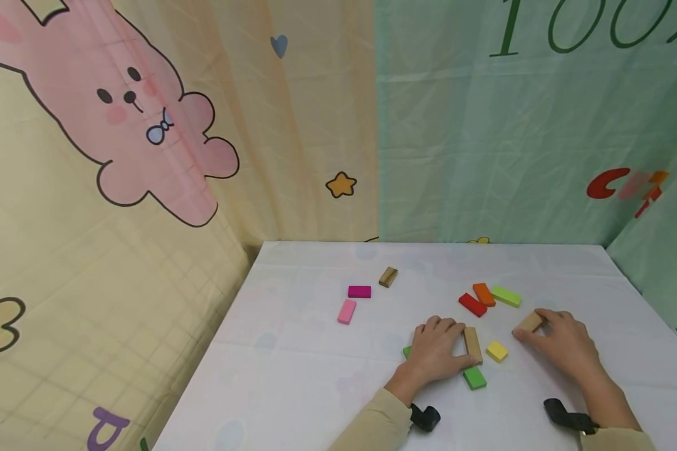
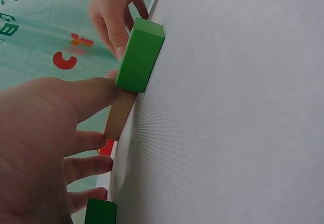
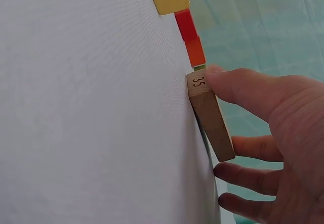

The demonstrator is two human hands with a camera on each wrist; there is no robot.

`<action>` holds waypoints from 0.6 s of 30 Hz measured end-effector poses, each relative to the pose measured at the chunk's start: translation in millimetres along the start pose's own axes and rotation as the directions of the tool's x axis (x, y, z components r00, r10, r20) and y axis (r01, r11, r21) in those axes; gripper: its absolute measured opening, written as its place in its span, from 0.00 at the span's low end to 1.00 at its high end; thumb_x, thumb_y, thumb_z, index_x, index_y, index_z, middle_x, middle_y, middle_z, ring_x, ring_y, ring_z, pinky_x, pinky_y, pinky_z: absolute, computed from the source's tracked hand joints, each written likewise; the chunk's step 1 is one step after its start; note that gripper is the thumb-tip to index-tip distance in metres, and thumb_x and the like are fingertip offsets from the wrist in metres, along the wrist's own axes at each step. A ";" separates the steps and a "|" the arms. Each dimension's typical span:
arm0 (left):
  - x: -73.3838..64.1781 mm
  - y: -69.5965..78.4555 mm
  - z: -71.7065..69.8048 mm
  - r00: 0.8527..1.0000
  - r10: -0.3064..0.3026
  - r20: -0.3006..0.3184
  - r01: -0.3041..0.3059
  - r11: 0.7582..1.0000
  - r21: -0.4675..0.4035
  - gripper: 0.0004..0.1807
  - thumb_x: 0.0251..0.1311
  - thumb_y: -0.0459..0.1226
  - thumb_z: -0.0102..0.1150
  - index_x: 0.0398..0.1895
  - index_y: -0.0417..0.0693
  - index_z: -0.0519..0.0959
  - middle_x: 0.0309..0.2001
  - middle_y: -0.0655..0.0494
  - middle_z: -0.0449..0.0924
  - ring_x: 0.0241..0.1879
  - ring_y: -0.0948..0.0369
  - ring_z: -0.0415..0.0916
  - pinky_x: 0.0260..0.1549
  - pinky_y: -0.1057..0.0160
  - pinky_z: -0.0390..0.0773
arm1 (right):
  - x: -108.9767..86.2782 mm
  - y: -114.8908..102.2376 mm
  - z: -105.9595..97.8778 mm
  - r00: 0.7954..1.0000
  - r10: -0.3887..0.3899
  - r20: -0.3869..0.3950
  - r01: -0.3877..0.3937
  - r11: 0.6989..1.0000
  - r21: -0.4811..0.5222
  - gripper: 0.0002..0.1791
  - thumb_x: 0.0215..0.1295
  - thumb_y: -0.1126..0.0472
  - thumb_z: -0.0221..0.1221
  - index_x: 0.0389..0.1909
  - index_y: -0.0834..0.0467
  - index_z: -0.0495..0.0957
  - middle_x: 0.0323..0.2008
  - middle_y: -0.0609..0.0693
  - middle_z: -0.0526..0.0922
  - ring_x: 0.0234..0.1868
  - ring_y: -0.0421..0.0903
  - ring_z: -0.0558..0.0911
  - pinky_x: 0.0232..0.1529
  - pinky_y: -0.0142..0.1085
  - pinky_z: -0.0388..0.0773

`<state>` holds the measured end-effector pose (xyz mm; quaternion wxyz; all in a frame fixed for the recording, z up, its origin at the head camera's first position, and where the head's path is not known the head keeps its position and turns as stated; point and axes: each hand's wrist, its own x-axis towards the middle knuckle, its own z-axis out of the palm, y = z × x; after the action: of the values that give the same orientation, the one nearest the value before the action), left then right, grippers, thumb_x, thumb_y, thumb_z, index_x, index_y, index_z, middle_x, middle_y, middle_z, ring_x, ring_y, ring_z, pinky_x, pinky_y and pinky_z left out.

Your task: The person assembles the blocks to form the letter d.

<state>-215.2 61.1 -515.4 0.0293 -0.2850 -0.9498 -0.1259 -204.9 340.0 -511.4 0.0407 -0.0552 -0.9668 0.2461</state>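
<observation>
Right wrist cam: right hand (image 3: 296, 115) pinching wooden block (image 3: 212, 125), "35" (image 3: 198, 81) right by thumb (image 3: 245, 86); left hand (image 1: 437, 351) gripping second block (image 1: 472, 346).

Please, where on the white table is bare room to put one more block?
A wide bare patch of table lies between its left edge and the pink block. Another lies between the pink block and the red block. It is crowded between the left hand and right hand, around the yellow block.
</observation>
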 end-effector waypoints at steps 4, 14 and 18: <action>0.1 0.3 0.6 1.000 0.003 -0.007 -0.003 1.000 -0.001 0.38 0.60 0.69 0.55 0.70 0.66 0.71 0.65 0.70 0.69 0.64 0.64 0.62 0.59 0.59 0.67 | 1.0 -0.6 0.0 1.000 0.001 0.000 -0.001 1.000 0.011 0.55 0.58 0.28 0.62 0.65 0.74 0.64 0.55 0.81 0.62 0.54 0.80 0.63 0.48 0.73 0.64; 1.6 0.3 5.0 1.000 -0.004 0.007 0.004 1.000 -0.004 0.37 0.61 0.68 0.54 0.70 0.65 0.70 0.66 0.70 0.68 0.65 0.64 0.61 0.60 0.58 0.67 | 2.0 -1.7 1.5 1.000 -0.026 -0.008 0.027 0.999 0.048 0.53 0.56 0.34 0.68 0.65 0.72 0.63 0.55 0.80 0.66 0.53 0.78 0.65 0.49 0.71 0.65; 0.4 1.2 2.8 1.000 -0.006 0.002 0.006 1.000 -0.002 0.37 0.61 0.69 0.54 0.70 0.66 0.70 0.65 0.70 0.69 0.65 0.64 0.61 0.59 0.58 0.67 | 2.2 -3.8 1.8 0.999 -0.038 -0.024 0.039 0.997 0.064 0.52 0.55 0.38 0.71 0.66 0.71 0.63 0.57 0.79 0.68 0.54 0.77 0.66 0.50 0.71 0.66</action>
<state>-214.8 63.0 -517.7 0.0277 -0.2825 -0.9505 -0.1266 -207.6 336.1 -511.0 0.0584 -0.0382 -0.9587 0.2756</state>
